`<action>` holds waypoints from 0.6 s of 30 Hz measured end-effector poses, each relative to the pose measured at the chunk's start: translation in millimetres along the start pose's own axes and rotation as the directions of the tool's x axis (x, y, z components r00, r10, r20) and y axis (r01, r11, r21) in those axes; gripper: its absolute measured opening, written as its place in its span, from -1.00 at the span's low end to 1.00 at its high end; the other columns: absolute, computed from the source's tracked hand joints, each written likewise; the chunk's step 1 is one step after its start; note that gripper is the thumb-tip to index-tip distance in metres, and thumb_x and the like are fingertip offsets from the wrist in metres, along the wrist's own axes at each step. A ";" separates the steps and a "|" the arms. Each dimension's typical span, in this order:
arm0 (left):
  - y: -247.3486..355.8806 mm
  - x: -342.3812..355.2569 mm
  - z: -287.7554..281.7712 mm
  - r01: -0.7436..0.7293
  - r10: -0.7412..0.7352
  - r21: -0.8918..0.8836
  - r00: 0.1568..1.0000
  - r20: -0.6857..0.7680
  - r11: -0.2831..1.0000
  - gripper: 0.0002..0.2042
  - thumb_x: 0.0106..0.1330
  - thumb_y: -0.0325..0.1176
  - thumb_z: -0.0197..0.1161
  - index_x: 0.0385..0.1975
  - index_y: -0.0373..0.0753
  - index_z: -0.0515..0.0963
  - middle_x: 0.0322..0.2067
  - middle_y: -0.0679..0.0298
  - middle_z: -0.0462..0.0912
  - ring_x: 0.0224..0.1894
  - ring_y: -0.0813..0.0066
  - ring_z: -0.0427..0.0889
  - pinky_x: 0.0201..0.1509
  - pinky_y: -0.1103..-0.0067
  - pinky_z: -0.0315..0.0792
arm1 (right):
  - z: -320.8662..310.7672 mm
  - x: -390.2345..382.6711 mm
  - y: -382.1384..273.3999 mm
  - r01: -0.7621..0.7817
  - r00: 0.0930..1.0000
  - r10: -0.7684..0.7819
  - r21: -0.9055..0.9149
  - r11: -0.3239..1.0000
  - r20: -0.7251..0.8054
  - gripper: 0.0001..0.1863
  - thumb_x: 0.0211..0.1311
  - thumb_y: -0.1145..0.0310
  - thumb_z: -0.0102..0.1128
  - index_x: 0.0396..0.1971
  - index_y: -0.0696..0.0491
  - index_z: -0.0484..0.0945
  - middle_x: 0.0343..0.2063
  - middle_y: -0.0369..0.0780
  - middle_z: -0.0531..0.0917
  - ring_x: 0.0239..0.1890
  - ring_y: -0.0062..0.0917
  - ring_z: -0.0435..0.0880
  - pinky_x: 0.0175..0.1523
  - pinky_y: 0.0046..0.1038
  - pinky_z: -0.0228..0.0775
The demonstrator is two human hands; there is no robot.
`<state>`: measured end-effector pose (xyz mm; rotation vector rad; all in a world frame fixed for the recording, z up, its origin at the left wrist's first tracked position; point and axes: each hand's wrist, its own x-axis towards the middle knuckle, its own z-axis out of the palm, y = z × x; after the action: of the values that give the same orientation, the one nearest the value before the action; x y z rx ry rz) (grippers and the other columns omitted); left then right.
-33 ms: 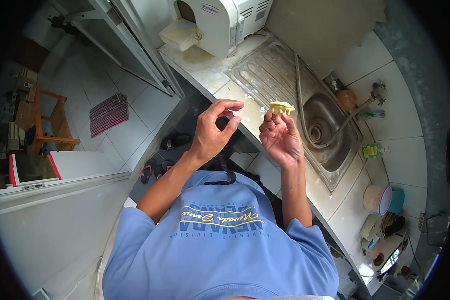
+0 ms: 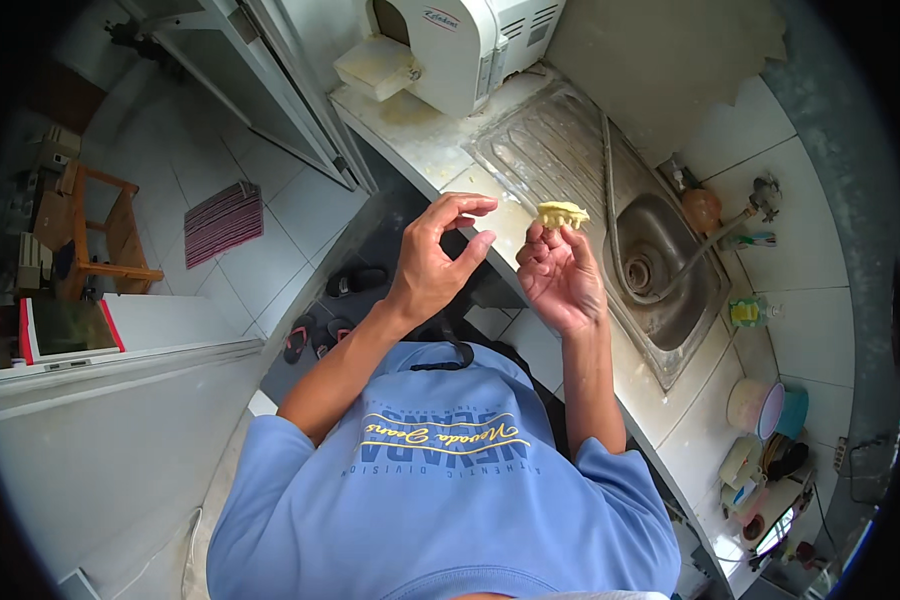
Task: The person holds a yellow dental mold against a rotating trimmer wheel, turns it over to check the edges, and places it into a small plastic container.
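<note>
Fingertips (image 2: pixel 558 232) of the right hand (image 2: pixel 562 278) pinch a small pale yellow piece of dough (image 2: pixel 562 213), holding it up above the palm, which is turned upward with the other fingers loosely curled. Just beside it, the left hand (image 2: pixel 438 262) is raised with its thumb and forefinger bent toward each other in an open ring, holding nothing; a clear gap separates it from the dough. Both hands hang over the front edge of a pale counter (image 2: pixel 440 150) dusted with flour, and the dough sits in the air above the counter's edge, near the ribbed metal draining board (image 2: pixel 550 150) and to the left of the steel sink (image 2: pixel 670 270). A thin hose (image 2: pixel 610 200) runs across the draining board into the sink bowl, and a tap (image 2: pixel 760 200) juts from the tiled wall (image 2: pixel 820 300) behind it. At the far end of the counter stands a white machine (image 2: pixel 470 45) with a cream tray at its front. Below the hands the person's blue T-shirt (image 2: pixel 440 480) fills the lower view. On the tiled floor lie dark sandals (image 2: pixel 335 305), a striped mat (image 2: pixel 222 220) farther left, and a wooden stool (image 2: pixel 95 235) near the left edge.
</note>
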<state>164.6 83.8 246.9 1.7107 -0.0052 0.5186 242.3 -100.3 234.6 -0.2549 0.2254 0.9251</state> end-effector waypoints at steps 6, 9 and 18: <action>7.5 30.7 -59.3 -0.044 0.044 -0.001 0.999 -0.029 0.999 -0.68 0.23 -0.49 0.32 0.00 -0.28 0.54 0.02 0.22 0.61 0.09 0.46 0.56 0.16 0.52 0.45 | 42.9 64.0 51.0 -0.162 0.985 0.163 0.008 0.987 -0.058 -0.75 0.30 0.26 0.19 -0.12 0.09 0.53 -0.28 -0.25 0.64 -0.33 -0.60 0.56 -0.32 -0.62 0.41; -11.7 46.0 -84.4 0.012 -0.013 -0.028 0.999 -0.033 1.000 -0.68 0.22 -0.50 0.34 -0.01 -0.30 0.54 0.00 0.21 0.63 0.05 0.48 0.59 0.15 0.51 0.46 | 47.4 98.3 61.9 -0.237 0.969 0.238 0.019 0.971 -0.063 -0.74 0.30 0.25 0.19 -0.13 0.09 0.53 -0.34 -0.27 0.63 -0.34 -0.61 0.55 -0.34 -0.61 0.40; -77.4 120.1 -139.2 0.149 -0.196 -0.355 0.975 -0.102 0.923 -0.73 0.25 -0.47 0.34 -0.09 -0.40 0.53 -0.17 0.20 0.65 -0.13 0.55 0.64 0.05 0.58 0.52 | 68.9 208.8 61.7 -0.304 0.951 0.297 -0.073 0.950 -0.085 -0.70 0.33 0.21 0.17 -0.11 0.12 0.50 -0.33 -0.26 0.63 -0.38 -0.62 0.52 -0.37 -0.62 0.37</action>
<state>248.0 264.3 231.2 1.3140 0.1446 0.4703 319.7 114.5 229.9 -0.3398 0.2985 1.2312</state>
